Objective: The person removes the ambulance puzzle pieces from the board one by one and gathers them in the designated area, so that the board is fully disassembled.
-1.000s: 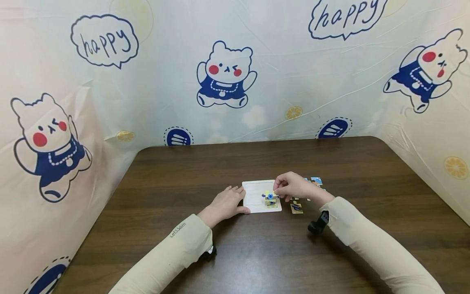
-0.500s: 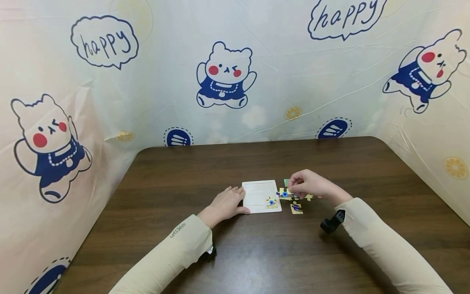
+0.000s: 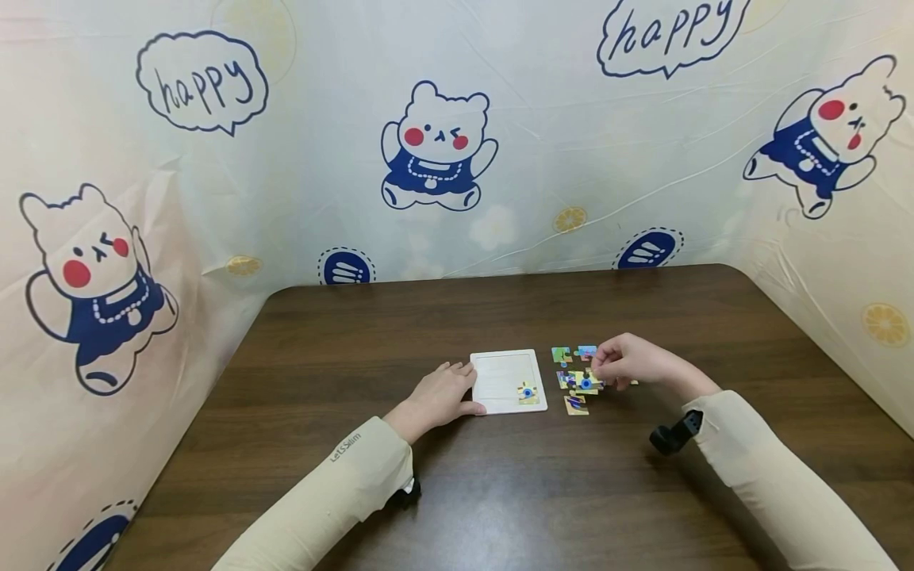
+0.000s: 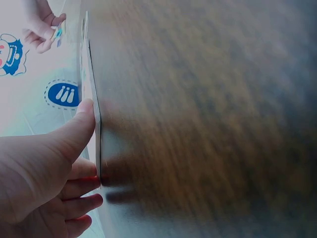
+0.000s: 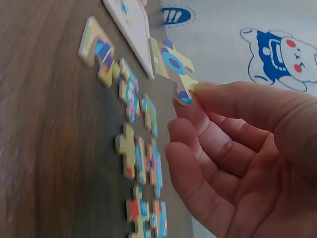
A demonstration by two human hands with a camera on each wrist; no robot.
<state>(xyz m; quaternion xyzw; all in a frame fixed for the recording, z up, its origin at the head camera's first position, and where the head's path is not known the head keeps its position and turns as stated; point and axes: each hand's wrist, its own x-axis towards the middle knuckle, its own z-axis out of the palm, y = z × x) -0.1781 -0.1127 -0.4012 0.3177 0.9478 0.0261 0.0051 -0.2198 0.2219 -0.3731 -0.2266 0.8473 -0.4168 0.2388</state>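
My left hand (image 3: 443, 396) rests at the left edge of a white puzzle board (image 3: 496, 377). In the left wrist view its thumb and straight fingers touch the board's rim. One jigsaw piece with a blue circle (image 3: 528, 393) lies in the board's near right corner. Between thumb and fingertips, my right hand (image 5: 237, 134) pinches a yellow jigsaw piece (image 5: 173, 62) with a blue ring, raised above the table. From the head view that hand is right of the board, over the loose pieces.
Several loose jigsaw pieces (image 5: 141, 161) lie on the brown wooden table (image 3: 400, 325) right of the board. One loose piece (image 3: 576, 405) lies nearest the table's front. A patterned cloth (image 3: 307, 174) stands behind the table and along its sides.
My right hand has moved right, away from the board, carrying the pinched jigsaw piece over the loose ones. The left hand and board have stayed put.
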